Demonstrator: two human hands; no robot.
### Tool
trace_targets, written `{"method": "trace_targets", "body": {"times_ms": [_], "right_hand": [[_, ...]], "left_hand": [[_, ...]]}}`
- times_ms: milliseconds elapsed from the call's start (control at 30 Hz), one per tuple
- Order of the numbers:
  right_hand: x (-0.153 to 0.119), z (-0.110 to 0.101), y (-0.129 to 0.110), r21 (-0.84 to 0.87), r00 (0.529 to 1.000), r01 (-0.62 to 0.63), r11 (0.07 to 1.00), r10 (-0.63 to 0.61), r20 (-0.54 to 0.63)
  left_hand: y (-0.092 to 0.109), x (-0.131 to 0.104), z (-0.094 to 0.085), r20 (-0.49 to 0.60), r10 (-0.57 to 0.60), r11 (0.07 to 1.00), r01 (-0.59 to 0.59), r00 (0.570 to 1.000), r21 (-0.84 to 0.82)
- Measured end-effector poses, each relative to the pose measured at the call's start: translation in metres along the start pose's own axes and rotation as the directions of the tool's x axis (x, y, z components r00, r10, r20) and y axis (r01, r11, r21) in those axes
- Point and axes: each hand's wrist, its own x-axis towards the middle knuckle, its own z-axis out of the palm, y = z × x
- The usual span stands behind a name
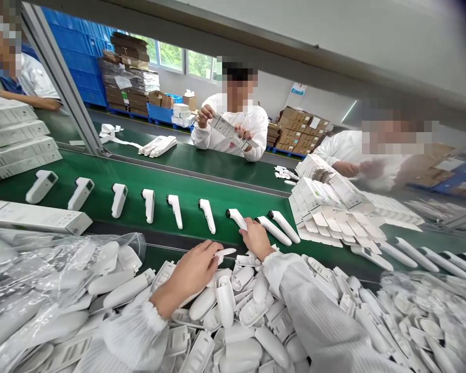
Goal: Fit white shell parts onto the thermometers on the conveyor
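My right hand [257,238] closes on the handle of a white infrared thermometer [236,215] with a black tip, at the belt's near edge. Lower and to the left, my left hand [194,270] pinches a thin curved white plastic cover [226,252] between thumb and fingers. Beneath both hands spreads a heap of loose white plastic covers [241,352]. To the left on the green belt [104,165], several thermometers stand spaced in a row, one of them a thermometer [207,215] near my hands. Right of my right hand lie two more, the nearer thermometer [275,231] partly behind it.
Flat white cartons [322,207] pile up on the belt at right. Stacked boxes [15,134] and a long white box [39,216] are at left. Clear plastic bags [62,274] flank the heap. Across the belt, a co-worker [231,124] holds a carton; a metal post [62,77] rises left.
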Motion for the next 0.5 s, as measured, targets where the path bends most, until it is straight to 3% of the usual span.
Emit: {"method": "trace_targets", "body": {"times_ms": [133, 200, 267, 333, 400, 433, 500], "right_hand": [[-0.007, -0.018, 0.0, 0.036, 0.998, 0.047, 0.998, -0.046, -0.04], [-0.014, -0.028, -0.009, 0.278, 0.995, 0.096, 0.956, -0.089, -0.039], [-0.019, -0.036, -0.023, 0.6, 0.977, 0.02, 0.8, -0.143, 0.158], [-0.022, -0.042, -0.037, 0.751, 0.851, -0.184, 0.634, -0.279, 0.444], [-0.022, -0.046, -0.045, 0.779, 0.721, -0.299, 0.551, -0.404, 0.563], [-0.021, -0.047, -0.046, 0.792, 0.698, -0.317, 0.522, -0.437, 0.567], [-0.017, -0.049, -0.042, 0.81, 0.698, -0.335, 0.481, -0.45, 0.556]], "left_hand": [[-0.008, 0.0, 0.0, -0.048, -0.052, 0.977, 0.041, 0.997, -0.209], [-0.009, -0.002, 0.0, -0.082, -0.047, 0.958, 0.022, 0.996, -0.284], [-0.008, -0.004, -0.001, -0.131, -0.019, 0.936, -0.028, 0.991, -0.35], [-0.007, -0.006, -0.003, -0.17, 0.025, 0.918, -0.09, 0.985, -0.387], [-0.009, -0.008, -0.004, -0.182, 0.041, 0.902, -0.115, 0.982, -0.416], [-0.011, -0.01, -0.004, -0.185, 0.022, 0.893, -0.103, 0.982, -0.439], [-0.018, -0.012, -0.002, -0.197, -0.07, 0.857, -0.042, 0.978, -0.513]]}}
